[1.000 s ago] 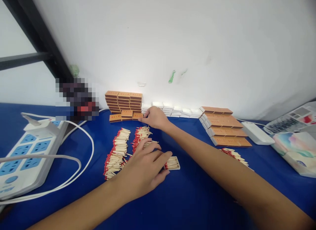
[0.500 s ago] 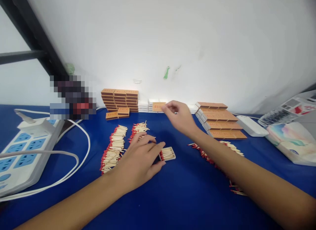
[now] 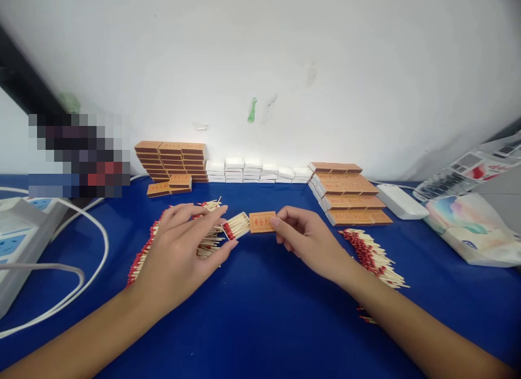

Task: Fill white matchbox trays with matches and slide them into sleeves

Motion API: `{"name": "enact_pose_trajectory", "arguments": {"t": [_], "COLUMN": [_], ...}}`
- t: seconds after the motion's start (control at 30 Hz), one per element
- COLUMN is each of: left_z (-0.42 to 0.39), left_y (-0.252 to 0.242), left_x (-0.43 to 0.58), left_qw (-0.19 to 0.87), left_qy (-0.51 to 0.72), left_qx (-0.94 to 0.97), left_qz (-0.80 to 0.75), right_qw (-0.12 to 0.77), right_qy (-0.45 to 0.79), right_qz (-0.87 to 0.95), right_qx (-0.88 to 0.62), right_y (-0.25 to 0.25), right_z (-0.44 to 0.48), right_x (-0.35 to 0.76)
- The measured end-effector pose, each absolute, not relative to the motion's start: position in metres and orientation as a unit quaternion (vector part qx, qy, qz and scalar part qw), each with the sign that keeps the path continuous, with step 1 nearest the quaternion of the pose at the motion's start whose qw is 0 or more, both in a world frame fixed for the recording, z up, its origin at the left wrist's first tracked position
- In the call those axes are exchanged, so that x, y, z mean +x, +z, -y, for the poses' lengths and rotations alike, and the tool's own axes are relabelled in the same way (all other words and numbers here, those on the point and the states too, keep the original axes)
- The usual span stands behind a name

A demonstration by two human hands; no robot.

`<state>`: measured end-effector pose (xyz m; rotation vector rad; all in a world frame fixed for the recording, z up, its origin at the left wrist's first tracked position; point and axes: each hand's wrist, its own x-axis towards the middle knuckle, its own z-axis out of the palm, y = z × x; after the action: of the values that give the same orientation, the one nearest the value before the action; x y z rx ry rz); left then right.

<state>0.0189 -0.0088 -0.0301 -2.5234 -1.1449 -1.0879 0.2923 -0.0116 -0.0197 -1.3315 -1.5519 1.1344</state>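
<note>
Since the frame half a second back, the right hand [image 3: 310,241] has come away from the row of white trays [image 3: 252,170] by the wall and drawn in toward the body. It now carries an orange sleeve [image 3: 262,222].

Head view: the sleeve sits just right of the filled tray [image 3: 236,225], end to end with it and nearly touching, printed face up. The right grip is closed on the sleeve's far end, thumb and fingertips pinching it. The left hand [image 3: 183,248] has shifted too. Its fingers now stretch flat over the tray's left part, and its grip pins the tray's red-headed end between fingertip and thumb. The tray itself has been turned and lies at a slant on the blue bench [image 3: 260,324], still full of matches.

As a judgement, tray and sleeve are lined up mouth to end but not yet joined.

Left of the tray, under the left palm, lies a heap of loose matches [image 3: 143,253]. A second heap [image 3: 372,254] lies right of the tray, beyond the right wrist. Behind the tray stand stacked orange boxes [image 3: 171,159] and, further right, a stepped pile of sleeves [image 3: 350,197]. Far left of the tray is a power strip [image 3: 16,243] with its white cable [image 3: 81,243].
</note>
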Motion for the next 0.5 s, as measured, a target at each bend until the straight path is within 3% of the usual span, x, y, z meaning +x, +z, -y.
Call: {"name": "enact_pose_trajectory", "arguments": {"t": [0.5], "left_z": [0.0083], "left_y": [-0.0264], "left_x": [0.0203], "left_qw": [0.072], "left_qy": [-0.375], "left_qx": [-0.864], "left_qz": [0.328], "right_qw": [0.4], "right_qy": [0.47], "right_qz": [0.61], "right_qx": [-0.497], "right_y": [-0.0289], "right_z": [0.013], "right_x": [0.2922]}}
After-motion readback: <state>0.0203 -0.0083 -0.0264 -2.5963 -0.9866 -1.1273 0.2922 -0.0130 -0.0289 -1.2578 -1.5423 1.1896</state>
